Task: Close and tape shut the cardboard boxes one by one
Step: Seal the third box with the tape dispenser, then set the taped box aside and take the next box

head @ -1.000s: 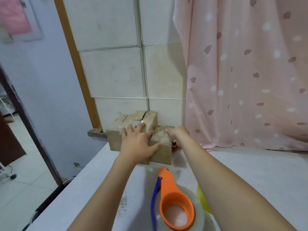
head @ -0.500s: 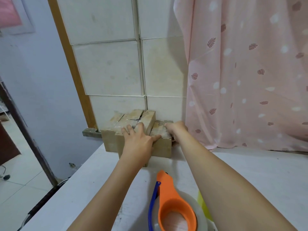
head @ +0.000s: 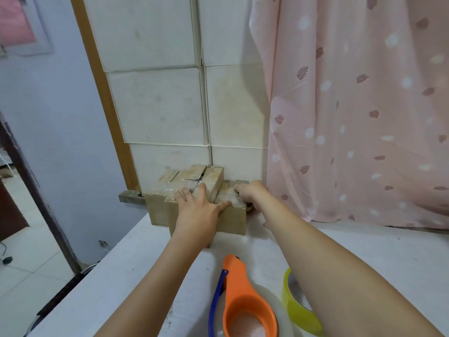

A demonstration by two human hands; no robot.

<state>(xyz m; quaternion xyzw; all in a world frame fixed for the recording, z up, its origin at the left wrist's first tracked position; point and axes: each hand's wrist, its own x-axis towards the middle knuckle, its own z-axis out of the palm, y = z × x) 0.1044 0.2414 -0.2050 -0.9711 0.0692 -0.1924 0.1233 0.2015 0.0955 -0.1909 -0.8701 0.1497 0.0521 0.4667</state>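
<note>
The cardboard boxes (head: 194, 190) sit pushed against the tiled wall (head: 158, 105), so nothing passes behind them. The pink curtain (head: 352, 117) hangs close on their right, and the left hand (head: 198, 210) and right hand (head: 250, 193) cover their tops. In front, bare table (head: 126, 263) lies open toward the left edge, while the orange tape dispenser (head: 243, 300) and yellow-green tape roll (head: 296, 307) crowd the near middle between the forearms.

White table (head: 364, 249), cardboard boxes (head: 158, 210), orange tape dispenser (head: 243, 295), yellow-green tape roll (head: 298, 314)
</note>
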